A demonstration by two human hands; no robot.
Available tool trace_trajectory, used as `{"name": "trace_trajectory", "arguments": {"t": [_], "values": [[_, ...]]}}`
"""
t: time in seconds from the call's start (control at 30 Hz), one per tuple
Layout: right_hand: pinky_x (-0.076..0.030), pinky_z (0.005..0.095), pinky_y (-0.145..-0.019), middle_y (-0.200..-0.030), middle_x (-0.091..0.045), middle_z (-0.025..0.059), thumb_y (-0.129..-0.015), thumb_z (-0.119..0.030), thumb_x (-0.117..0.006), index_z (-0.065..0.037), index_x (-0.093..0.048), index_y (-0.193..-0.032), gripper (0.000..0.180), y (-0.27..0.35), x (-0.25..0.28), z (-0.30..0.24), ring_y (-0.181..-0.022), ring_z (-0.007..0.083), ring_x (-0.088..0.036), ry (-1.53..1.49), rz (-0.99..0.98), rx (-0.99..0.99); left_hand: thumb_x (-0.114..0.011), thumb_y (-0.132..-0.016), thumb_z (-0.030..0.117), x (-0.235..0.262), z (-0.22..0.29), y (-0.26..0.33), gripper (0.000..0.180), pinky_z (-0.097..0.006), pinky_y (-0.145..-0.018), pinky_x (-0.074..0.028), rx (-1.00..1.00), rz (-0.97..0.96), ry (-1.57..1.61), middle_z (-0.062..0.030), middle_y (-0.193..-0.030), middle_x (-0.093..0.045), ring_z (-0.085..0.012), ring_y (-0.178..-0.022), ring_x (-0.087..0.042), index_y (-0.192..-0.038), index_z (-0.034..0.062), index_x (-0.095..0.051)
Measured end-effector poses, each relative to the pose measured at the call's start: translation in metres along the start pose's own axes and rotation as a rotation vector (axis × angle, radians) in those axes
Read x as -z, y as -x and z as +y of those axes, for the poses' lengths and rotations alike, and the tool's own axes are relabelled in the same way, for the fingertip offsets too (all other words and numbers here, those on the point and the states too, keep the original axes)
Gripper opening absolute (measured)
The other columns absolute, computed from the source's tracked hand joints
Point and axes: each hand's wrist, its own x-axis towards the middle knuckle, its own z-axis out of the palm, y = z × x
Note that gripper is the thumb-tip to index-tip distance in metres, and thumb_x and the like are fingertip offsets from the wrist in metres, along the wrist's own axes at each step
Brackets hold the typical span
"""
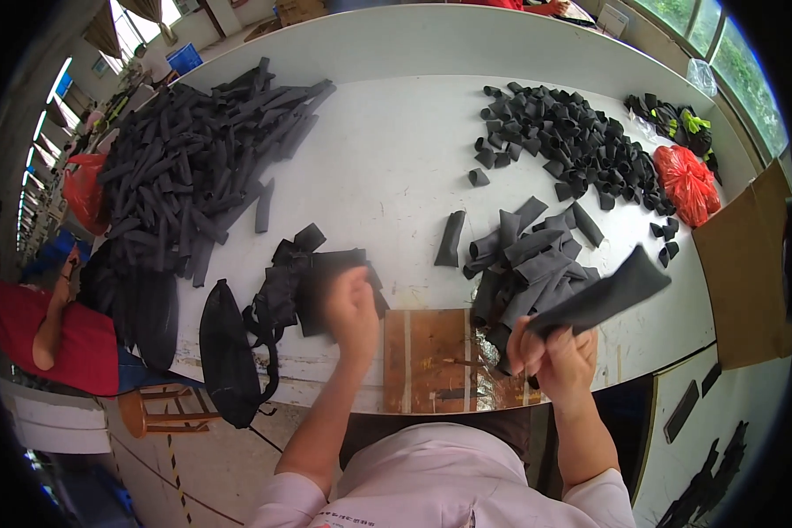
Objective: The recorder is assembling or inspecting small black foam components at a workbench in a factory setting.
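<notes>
Your right hand (pixel 556 352) is clamped on the dark foam sleeve (pixel 609 292) pointing to two o'clock, so keep that grip firm while your left hand (pixel 352 308), blurred, grip unclear, hovers at nine o'clock.

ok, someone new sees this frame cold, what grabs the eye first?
Probably the big heap of long dark grey foam strips at the table's far left, and the pile of short black tube pieces at the far right beside a red bag. Up close, the right hand grips a dark strip raised over the wooden board, while the left hand is motion-blurred over black pieces.
</notes>
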Motion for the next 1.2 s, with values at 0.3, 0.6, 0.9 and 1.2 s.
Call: {"name": "trace_trajectory", "arguments": {"t": [0.3,0.6,0.9,1.2], "values": [[-0.041,0.0214,-0.047,-0.058,-0.05,0.0031,-0.092,-0.033,-0.039,0.002,-0.055,-0.087,0.039,0.047,0.026,0.057,-0.051,0.0115,-0.049,-0.279,0.282,-0.572,-0.064,-0.068,0.007,0.025,-0.074,-0.093,0.012,-0.042,-0.076,-0.038,-0.327,-0.368,-0.867,-0.0094,-0.081,-0.058,-0.0281,-0.088,-0.05,-0.078,0.0035,-0.06],[-0.045,0.0336,-0.053,-0.064,-0.056,0.0116,-0.081,-0.017,-0.059,0.002,-0.056,-0.086,0.02,0.045,-0.056,0.053,-0.056,0.027,-0.057,0.615,-0.107,-0.283,-0.059,-0.074,-0.004,0.058,0.028,-0.029,0.007,-0.028,-0.082,-0.04,-0.222,-0.456,0.054,-0.0085,-0.093,-0.06,-0.0181,-0.094,-0.052,-0.08,-0.0008,-0.058],[-0.042,0.0348,-0.047,-0.062,-0.054,0.0083,-0.062,-0.006,-0.064,-0.003,-0.053,-0.077,0.019,0.039,-0.064,0.077,-0.057,0.0252,-0.054,1.039,0.053,0.217,-0.056,-0.079,0.002,0.045,0.063,0.073,0.014,-0.022,-0.074,-0.041,0.309,-0.234,0.619,-0.0046,-0.092,-0.056,-0.0103,-0.084,-0.052,-0.092,-0.0004,-0.054],[-0.039,0.0324,-0.045,-0.059,-0.043,0.0069,-0.053,-0.012,-0.06,-0.005,-0.045,-0.066,0.021,0.046,-0.049,0.079,-0.052,0.022,-0.049,1.363,-0.04,0.359,-0.054,-0.077,0.01,0.052,0.076,0.08,0.015,-0.023,-0.06,-0.043,0.584,-0.346,0.712,-0.008,-0.071,-0.059,-0.0128,-0.06,-0.054,-0.084,-0.0024,-0.053]]}}
